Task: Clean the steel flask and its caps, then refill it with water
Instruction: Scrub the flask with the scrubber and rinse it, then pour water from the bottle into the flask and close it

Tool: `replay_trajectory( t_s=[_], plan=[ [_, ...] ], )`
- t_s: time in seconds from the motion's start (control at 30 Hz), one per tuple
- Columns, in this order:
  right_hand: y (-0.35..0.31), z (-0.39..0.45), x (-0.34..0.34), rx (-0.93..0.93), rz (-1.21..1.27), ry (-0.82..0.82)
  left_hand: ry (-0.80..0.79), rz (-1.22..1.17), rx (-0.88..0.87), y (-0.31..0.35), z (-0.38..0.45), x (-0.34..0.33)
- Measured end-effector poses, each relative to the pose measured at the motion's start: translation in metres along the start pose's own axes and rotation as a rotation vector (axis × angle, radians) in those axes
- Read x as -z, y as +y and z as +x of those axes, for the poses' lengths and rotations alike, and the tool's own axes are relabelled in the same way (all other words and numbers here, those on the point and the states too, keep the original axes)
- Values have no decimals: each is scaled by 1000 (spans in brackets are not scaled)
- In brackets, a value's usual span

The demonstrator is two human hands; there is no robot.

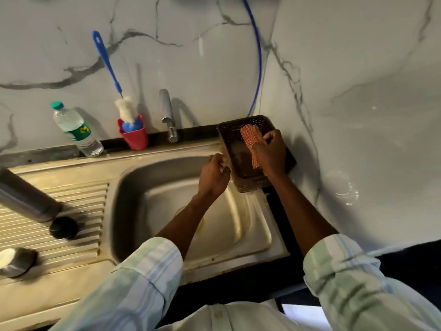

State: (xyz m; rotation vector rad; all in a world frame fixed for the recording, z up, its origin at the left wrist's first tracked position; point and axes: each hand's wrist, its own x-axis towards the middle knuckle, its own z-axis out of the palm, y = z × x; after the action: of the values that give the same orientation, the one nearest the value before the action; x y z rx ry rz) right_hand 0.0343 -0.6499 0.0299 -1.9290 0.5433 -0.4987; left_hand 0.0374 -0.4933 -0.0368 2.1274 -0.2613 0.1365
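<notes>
Cylindrical steel flask (28, 197) lies on ribbed drainboard (78, 209), far left, long axis slanting far-left to near-right; round black cap (64, 227) beside its near end, steel-rimmed cap (16, 262) nearer. Left hand (213, 175) over sink (250, 235), fingers loosely curled, nearer flask. Right hand (270, 152) clutches orange checked cloth (250, 139) in brown perforated basket (238, 126), far right.

We find the sink (167, 199) basin open beneath both forearms. On its far rim, the tap (168, 115) and red cup (134, 137) block passage. The basket (248, 154) fills the far right corner. On the left drainboard (78, 211), the steel flask (26, 197) and black cap (64, 227) obstruct.
</notes>
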Motion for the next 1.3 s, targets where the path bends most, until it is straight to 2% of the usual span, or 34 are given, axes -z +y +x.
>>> replay_trajectory(
  t_s=[0.23,0.47,0.67,0.77,0.9,1.07,1.3],
  plan=[
    [26,34,-3,115,-282,-33,93,4,36,16,14,-25],
    [29,12,-26,216,-255,-38,146,19,68,11,9,-16],
    [4,-27,-52,475,-143,-61,236,29,106,-4,-4,13],
    [-13,-49,-77,525,-91,-118,302,29,153,-17,-15,43],
    [-37,-82,-120,527,-29,-236,462,94,196,-40,-35,100],
    [-69,-124,-185,554,-8,-363,638,69,218,-77,-54,179],
    [-123,-172,-272,520,-17,-532,697,0,265,-125,-54,272]
  ],
)
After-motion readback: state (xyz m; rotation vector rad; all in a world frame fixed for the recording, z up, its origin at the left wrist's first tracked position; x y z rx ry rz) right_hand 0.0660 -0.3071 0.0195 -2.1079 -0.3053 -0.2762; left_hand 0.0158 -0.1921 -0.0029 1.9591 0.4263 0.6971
